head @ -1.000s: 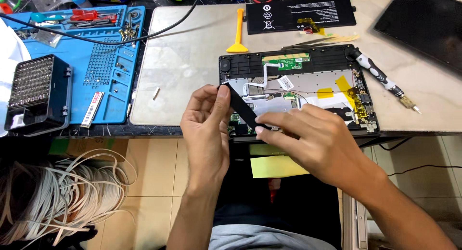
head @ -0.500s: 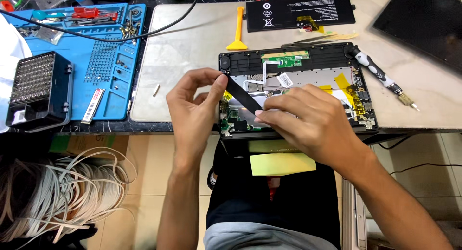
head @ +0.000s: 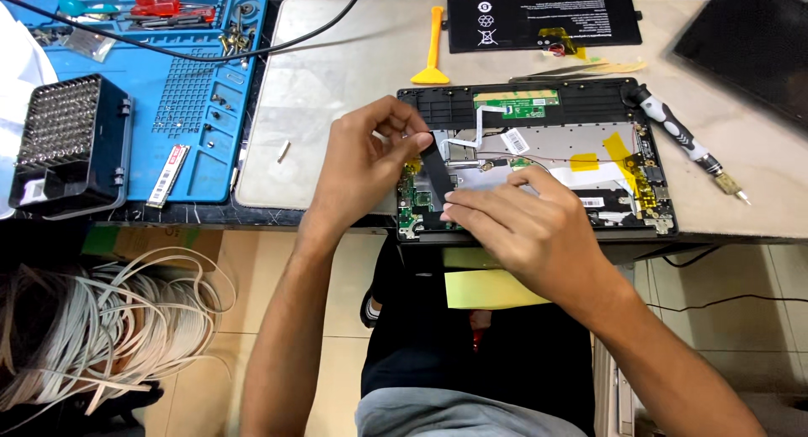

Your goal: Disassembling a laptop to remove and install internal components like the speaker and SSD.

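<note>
While bent over an opened laptop base (head: 438,104) on a pale worktable (head: 337,83), pinching a black flat strip (head: 433,174) at both ends. Nipped at the top between thumb and forefinger of the left hand (head: 362,163); pressed at the bottom under the closed fingertips of the right hand (head: 530,231). Held slanted and taut just above the green circuit board at the left of the shell; touching the board or not, impossible to tell.

Judged to be midway through working the strip at the board, whether lifting it off or laying it down not clear. Calls next for a light, even pull along the strip's length, with no crease and no snag on the thin wire running just beside it.

Inside the shell: circuit boards, a silver shield, patches of yellow tape. At far left, an open black bit case (head: 67,142), packed with rows of driver bits. On the blue work mat (head: 202,151) beside it: loose screws (head: 231,41) gathered in the upper compartments, red-handled tools along the top, a memory stick (head: 168,174) near the lower edge.
</note>
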